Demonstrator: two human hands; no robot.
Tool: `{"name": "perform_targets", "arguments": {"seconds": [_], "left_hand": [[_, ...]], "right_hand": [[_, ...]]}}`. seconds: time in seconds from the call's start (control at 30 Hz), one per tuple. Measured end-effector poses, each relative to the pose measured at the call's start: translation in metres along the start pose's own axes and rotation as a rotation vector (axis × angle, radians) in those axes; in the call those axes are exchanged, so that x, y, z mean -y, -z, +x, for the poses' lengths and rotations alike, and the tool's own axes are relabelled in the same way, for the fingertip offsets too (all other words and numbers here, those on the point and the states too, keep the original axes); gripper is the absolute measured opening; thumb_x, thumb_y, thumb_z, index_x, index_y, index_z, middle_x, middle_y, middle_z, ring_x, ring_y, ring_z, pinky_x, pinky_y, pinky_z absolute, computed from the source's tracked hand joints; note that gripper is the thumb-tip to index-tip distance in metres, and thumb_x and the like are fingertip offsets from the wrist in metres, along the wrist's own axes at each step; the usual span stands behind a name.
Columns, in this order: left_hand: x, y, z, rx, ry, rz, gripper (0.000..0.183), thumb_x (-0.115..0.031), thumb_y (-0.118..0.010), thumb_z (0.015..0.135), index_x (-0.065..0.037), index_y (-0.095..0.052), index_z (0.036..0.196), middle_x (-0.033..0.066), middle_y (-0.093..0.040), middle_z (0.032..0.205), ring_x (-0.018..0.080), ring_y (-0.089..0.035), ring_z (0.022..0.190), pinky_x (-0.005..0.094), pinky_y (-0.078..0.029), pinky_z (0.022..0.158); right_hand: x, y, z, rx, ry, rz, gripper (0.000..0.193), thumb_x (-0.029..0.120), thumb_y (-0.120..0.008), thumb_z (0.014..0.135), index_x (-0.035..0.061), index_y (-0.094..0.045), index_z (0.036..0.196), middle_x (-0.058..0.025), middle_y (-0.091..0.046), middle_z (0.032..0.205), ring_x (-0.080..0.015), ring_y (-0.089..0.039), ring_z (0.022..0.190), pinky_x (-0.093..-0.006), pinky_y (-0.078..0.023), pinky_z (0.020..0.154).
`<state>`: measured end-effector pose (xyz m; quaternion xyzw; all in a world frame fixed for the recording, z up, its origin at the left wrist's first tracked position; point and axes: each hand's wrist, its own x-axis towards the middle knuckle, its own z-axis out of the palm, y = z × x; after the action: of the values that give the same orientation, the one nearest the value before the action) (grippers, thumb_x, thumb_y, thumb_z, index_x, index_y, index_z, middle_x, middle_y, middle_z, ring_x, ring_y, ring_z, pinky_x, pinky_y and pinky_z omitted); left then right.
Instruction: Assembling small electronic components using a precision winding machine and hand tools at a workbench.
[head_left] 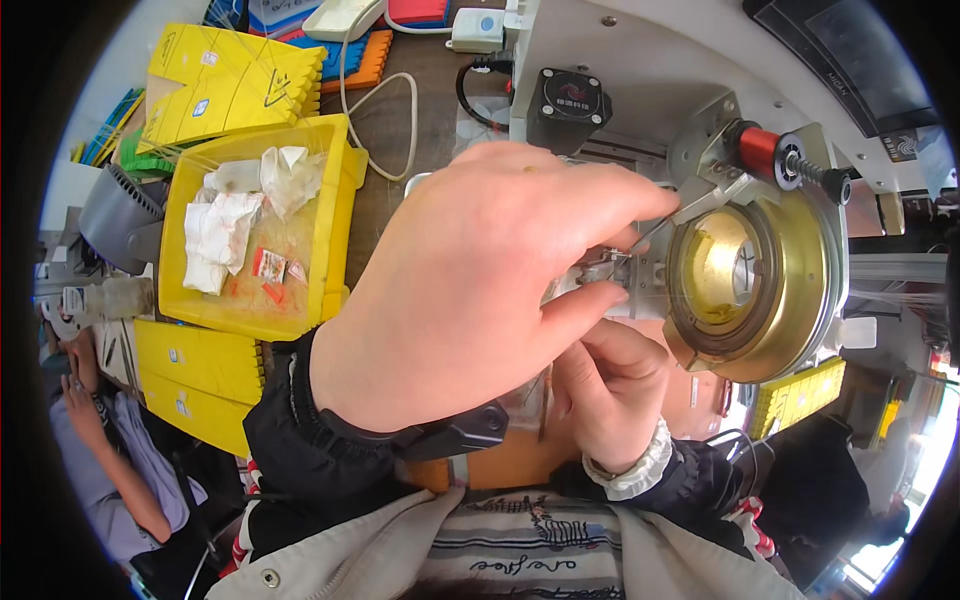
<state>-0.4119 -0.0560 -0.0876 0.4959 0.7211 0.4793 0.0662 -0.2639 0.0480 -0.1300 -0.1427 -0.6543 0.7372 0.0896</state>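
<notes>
My left hand stretches across the middle toward a winding machine, palm down. Its index finger and thumb are spread apart on either side of a small metal fixture. A thin metal rod slants past the index fingertip, beside a gold-coloured ring with an open centre. Below the left thumb, my right hand has its fingers pinched together; whatever they grip is too small or hidden to make out. Above the ring sits a spool of red wire on a spring-loaded shaft.
A yellow tray with crumpled white paper and red scraps stands left. Yellow notched boards lie behind it. A black motor and a loose white cable are at the back. Another person's arm shows far left.
</notes>
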Motion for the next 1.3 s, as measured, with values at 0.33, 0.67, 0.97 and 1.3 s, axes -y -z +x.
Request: {"name": "perform_targets", "arguments": {"seconds": [0.33,0.67,0.97,1.3], "left_hand": [[0.0014,0.0006,0.0008,-0.017,-0.036,0.038,0.051,0.003,-0.074,0.07,-0.005,-0.068,0.12,0.0096,-0.075,0.096,0.0245,-0.068,0.089,0.0327,-0.054,0.079],[-0.0013,0.0012,0.0014,-0.014,-0.021,0.028,0.05,0.003,-0.073,0.07,-0.005,-0.068,0.12,0.0096,-0.075,0.096,0.0253,-0.068,0.089,0.033,-0.054,0.079],[-0.0011,-0.001,-0.0001,-0.026,-0.007,0.005,0.05,0.003,-0.073,0.07,-0.005,-0.067,0.12,0.0093,-0.075,0.096,0.0262,-0.067,0.088,0.033,-0.054,0.077],[0.0,-0.0019,0.0004,-0.033,-0.013,0.011,0.05,0.003,-0.073,0.07,-0.005,-0.067,0.119,0.0097,-0.075,0.095,0.0263,-0.067,0.087,0.0334,-0.053,0.078]], "right_hand": [[0.0013,0.0026,0.0011,0.015,0.0,-0.04,0.019,0.002,-0.058,0.098,-0.0071,-0.068,0.111,-0.0064,-0.073,0.088,-0.0016,-0.054,0.066,-0.0176,-0.044,0.059],[0.0063,-0.0001,-0.0011,0.01,-0.034,0.018,0.02,0.003,-0.058,0.099,-0.0061,-0.067,0.113,-0.0066,-0.073,0.088,-0.0013,-0.054,0.065,-0.0173,-0.044,0.057],[0.0052,-0.0011,-0.0023,0.017,-0.046,0.055,0.02,0.004,-0.058,0.099,-0.0061,-0.067,0.113,-0.0075,-0.073,0.088,-0.0013,-0.054,0.065,-0.0171,-0.044,0.057],[0.0046,-0.001,-0.0011,0.01,-0.046,0.021,0.019,0.005,-0.058,0.099,-0.0054,-0.068,0.112,-0.0071,-0.073,0.088,-0.0006,-0.054,0.063,-0.0165,-0.043,0.055]]}}
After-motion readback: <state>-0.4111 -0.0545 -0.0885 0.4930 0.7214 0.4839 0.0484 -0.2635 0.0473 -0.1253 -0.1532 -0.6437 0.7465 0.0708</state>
